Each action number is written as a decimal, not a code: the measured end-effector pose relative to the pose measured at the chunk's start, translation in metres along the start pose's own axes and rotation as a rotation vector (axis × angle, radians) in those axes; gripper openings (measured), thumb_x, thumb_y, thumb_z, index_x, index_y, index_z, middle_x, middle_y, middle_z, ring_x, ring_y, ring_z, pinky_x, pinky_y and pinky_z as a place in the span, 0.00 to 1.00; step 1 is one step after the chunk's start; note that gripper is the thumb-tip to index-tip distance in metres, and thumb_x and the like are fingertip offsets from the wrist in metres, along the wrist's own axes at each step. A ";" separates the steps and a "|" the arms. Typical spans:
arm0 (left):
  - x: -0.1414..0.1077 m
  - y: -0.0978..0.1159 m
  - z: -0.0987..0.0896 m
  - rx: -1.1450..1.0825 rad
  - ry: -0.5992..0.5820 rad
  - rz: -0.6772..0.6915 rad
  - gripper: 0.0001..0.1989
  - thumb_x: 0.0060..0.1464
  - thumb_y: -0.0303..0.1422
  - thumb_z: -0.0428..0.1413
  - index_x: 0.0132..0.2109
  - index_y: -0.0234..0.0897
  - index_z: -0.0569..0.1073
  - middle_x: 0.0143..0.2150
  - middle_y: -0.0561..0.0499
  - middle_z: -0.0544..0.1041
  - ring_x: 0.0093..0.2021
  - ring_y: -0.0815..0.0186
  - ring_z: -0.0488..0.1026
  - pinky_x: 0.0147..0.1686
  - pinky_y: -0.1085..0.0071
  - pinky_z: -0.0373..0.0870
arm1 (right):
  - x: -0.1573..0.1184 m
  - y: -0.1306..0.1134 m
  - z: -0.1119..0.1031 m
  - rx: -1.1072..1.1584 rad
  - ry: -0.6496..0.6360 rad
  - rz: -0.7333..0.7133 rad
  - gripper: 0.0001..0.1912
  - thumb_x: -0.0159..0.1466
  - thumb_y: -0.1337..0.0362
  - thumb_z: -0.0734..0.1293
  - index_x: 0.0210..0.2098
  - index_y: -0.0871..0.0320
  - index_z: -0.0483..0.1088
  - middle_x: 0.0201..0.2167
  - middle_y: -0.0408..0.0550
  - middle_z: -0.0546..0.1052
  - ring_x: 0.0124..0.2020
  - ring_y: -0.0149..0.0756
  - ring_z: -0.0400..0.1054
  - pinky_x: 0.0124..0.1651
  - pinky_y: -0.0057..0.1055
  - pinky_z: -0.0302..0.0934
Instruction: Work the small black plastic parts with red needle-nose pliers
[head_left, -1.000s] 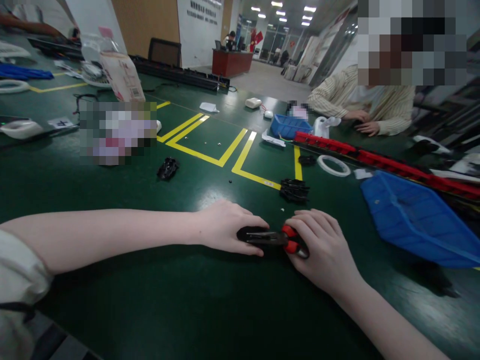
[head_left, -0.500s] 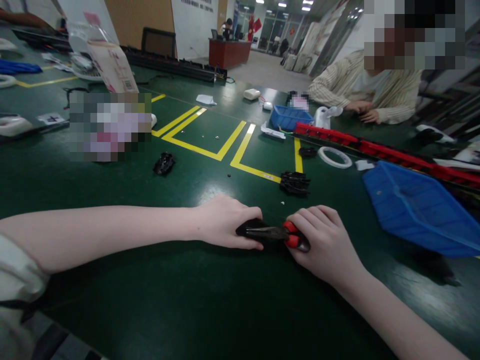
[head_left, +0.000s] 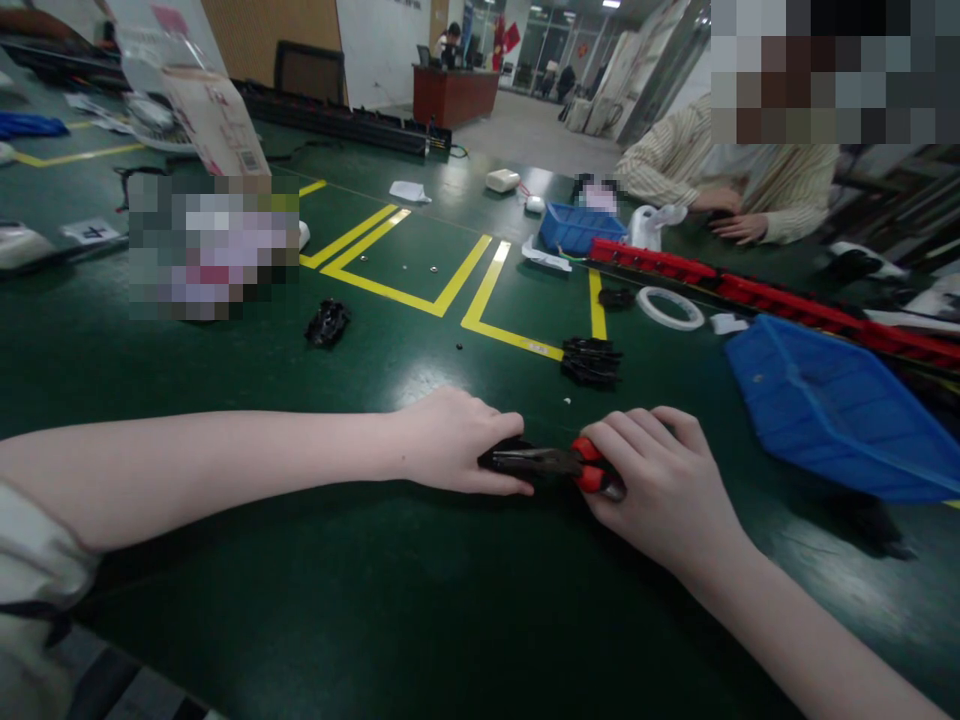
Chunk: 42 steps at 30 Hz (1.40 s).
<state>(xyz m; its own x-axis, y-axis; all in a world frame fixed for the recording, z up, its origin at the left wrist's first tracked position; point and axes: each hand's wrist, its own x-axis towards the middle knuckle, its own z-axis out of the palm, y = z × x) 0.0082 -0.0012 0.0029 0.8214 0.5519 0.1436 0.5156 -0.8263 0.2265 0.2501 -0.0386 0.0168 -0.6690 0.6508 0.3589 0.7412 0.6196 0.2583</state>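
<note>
Left clump [head_left: 328, 323]: lies black on the table [head_left: 337, 600], beyond the left forearm; best left alone there.
Left hand [head_left: 457, 445]: pinches a black piece between thumb and fingers, close to the tool's tips; calls for a firm hold with skin well out of the bite.
Black piece [head_left: 513, 444]: sits in that pinch, low over the table, mostly hidden and too dark to make out in outline.
Pliers [head_left: 551, 462]: point left into the pinch; cannot tell whether clamped on the piece. Line up straight with it before bearing down.
Black stack [head_left: 591, 360]: rests just beyond the pliers, at the end of the yellow tape [head_left: 517, 340]; worth not knocking.
Right hand [head_left: 664, 480]: wraps around the red handles [head_left: 590, 480]; squeeze slowly and evenly, without twisting.
Blue tray [head_left: 832, 410]: stands right of the right hand, apart from it; avoid bumping with the forearm.
</note>
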 end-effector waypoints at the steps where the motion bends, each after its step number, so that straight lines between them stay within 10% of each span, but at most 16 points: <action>1: 0.000 0.000 0.000 0.009 -0.007 0.001 0.24 0.59 0.55 0.51 0.39 0.36 0.68 0.26 0.52 0.75 0.24 0.63 0.73 0.20 0.72 0.52 | 0.000 0.002 0.000 -0.007 0.004 -0.017 0.06 0.54 0.69 0.62 0.33 0.58 0.67 0.31 0.50 0.74 0.33 0.42 0.65 0.44 0.40 0.54; 27: -0.001 -0.012 -0.008 -0.295 -0.077 0.004 0.23 0.58 0.48 0.57 0.54 0.40 0.65 0.34 0.54 0.77 0.29 0.66 0.74 0.25 0.75 0.59 | -0.012 0.012 0.012 0.164 0.015 0.058 0.11 0.57 0.69 0.65 0.40 0.59 0.68 0.40 0.53 0.75 0.41 0.45 0.69 0.44 0.41 0.57; 35: 0.000 -0.011 -0.004 -0.160 -0.111 0.022 0.27 0.55 0.51 0.59 0.56 0.41 0.67 0.40 0.51 0.79 0.37 0.62 0.78 0.27 0.73 0.59 | -0.014 0.015 0.011 0.212 0.098 -0.006 0.26 0.62 0.48 0.68 0.47 0.63 0.68 0.39 0.55 0.77 0.39 0.44 0.71 0.41 0.40 0.60; 42: -0.001 -0.010 -0.002 -0.120 -0.054 0.022 0.25 0.57 0.49 0.58 0.56 0.40 0.68 0.42 0.50 0.80 0.37 0.63 0.78 0.29 0.73 0.62 | -0.015 0.018 0.011 0.189 0.112 -0.040 0.12 0.69 0.62 0.59 0.41 0.63 0.70 0.37 0.55 0.77 0.37 0.42 0.70 0.39 0.39 0.60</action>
<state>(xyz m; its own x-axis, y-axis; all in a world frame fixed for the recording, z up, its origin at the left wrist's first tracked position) 0.0018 0.0072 0.0026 0.8457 0.5246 0.0984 0.4673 -0.8168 0.3384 0.2734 -0.0324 0.0056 -0.6794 0.5782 0.4518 0.6841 0.7218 0.1051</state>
